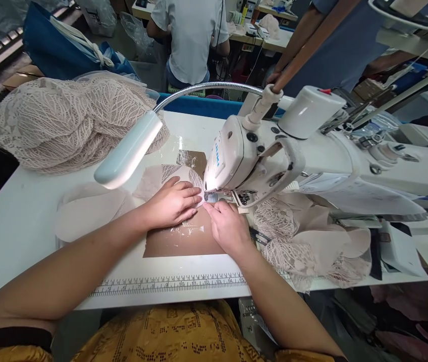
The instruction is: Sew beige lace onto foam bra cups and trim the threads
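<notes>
A pale lace fabric piece [165, 173] lies under my left hand [176, 202], which rests flat with its fingers stretched toward the needle area. Close by, my right hand [229, 223] has thumb and forefinger pinched at the fabric's edge, just in front of the presser foot. Both hands are at the head of a white sewing machine [225, 151]. Beneath them, brown tape [180, 241] covers part of the white table. The needle and the stitched edge are largely hidden by fingers and glare.
A big pile of lace pieces [74, 120] sits at the back left, beneath a lamp [129, 151] on a bent neck. Sheer pieces [89, 211] lie left, more lace [308, 241] right. A ruler strip [176, 285] runs along the front edge. Two other people are beyond the table.
</notes>
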A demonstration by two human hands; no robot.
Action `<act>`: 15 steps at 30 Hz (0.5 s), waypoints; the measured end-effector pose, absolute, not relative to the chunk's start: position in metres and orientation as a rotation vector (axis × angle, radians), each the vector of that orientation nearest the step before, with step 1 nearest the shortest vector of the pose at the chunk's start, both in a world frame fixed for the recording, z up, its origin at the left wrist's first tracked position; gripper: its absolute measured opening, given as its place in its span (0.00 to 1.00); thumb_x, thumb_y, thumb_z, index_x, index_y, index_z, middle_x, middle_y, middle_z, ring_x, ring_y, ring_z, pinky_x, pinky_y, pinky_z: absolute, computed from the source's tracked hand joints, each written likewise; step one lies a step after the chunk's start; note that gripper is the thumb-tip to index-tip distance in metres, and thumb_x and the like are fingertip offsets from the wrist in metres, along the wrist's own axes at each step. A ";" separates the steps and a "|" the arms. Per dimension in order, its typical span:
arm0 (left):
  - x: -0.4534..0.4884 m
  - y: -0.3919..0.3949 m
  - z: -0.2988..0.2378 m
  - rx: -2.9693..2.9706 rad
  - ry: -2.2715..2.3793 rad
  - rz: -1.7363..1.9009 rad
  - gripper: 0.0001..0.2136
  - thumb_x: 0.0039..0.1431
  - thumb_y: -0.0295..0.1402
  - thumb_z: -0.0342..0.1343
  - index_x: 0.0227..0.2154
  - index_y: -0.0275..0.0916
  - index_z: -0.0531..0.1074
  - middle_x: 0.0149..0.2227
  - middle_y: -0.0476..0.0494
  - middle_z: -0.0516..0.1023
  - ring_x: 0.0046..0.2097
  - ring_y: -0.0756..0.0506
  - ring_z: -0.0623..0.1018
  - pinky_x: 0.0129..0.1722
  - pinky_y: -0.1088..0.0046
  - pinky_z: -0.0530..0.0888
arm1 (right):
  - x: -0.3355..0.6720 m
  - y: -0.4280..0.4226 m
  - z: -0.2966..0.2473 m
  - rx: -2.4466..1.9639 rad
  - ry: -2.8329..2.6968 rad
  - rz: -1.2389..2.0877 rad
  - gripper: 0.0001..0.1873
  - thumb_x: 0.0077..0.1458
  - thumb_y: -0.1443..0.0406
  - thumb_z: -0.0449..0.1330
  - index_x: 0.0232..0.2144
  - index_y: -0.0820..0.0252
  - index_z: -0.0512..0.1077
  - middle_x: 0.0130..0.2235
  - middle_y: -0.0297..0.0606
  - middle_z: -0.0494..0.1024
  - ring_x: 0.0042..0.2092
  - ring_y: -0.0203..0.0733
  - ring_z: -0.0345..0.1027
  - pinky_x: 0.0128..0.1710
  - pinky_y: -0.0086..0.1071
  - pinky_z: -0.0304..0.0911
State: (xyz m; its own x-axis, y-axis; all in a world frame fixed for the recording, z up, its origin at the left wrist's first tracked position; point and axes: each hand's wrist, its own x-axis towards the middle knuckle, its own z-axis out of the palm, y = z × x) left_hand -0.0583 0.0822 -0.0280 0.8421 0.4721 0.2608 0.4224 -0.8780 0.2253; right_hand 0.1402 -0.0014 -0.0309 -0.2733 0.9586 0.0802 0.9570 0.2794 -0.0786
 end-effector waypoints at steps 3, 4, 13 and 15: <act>-0.059 0.085 -0.031 2.853 0.771 0.467 0.16 0.64 0.37 0.49 0.50 0.37 0.73 0.54 0.37 0.75 0.54 0.35 0.71 0.54 0.53 0.63 | 0.142 -0.001 -0.032 -1.811 -2.412 0.049 0.25 0.58 0.72 0.50 0.56 0.55 0.72 0.40 0.42 0.78 0.40 0.47 0.66 0.34 0.36 0.58; -0.059 0.086 -0.032 2.855 0.798 0.463 0.17 0.65 0.38 0.49 0.50 0.37 0.74 0.54 0.36 0.75 0.55 0.35 0.71 0.54 0.52 0.63 | 0.143 -0.002 -0.032 -1.795 -2.410 0.058 0.25 0.59 0.72 0.50 0.56 0.55 0.72 0.40 0.42 0.78 0.40 0.46 0.66 0.35 0.36 0.59; -0.061 0.087 -0.032 2.847 1.086 0.411 0.18 0.65 0.38 0.46 0.53 0.39 0.71 0.58 0.35 0.70 0.58 0.33 0.67 0.54 0.48 0.62 | 0.148 -0.001 -0.035 -1.688 -2.331 0.093 0.22 0.60 0.70 0.51 0.52 0.54 0.75 0.38 0.39 0.78 0.37 0.44 0.67 0.35 0.35 0.59; -0.063 0.088 -0.032 2.825 1.169 0.414 0.18 0.65 0.37 0.45 0.53 0.40 0.71 0.58 0.35 0.70 0.58 0.33 0.67 0.54 0.48 0.62 | 0.149 -0.001 -0.036 -1.652 -2.326 0.091 0.21 0.60 0.70 0.51 0.51 0.55 0.75 0.38 0.39 0.78 0.37 0.44 0.67 0.35 0.34 0.59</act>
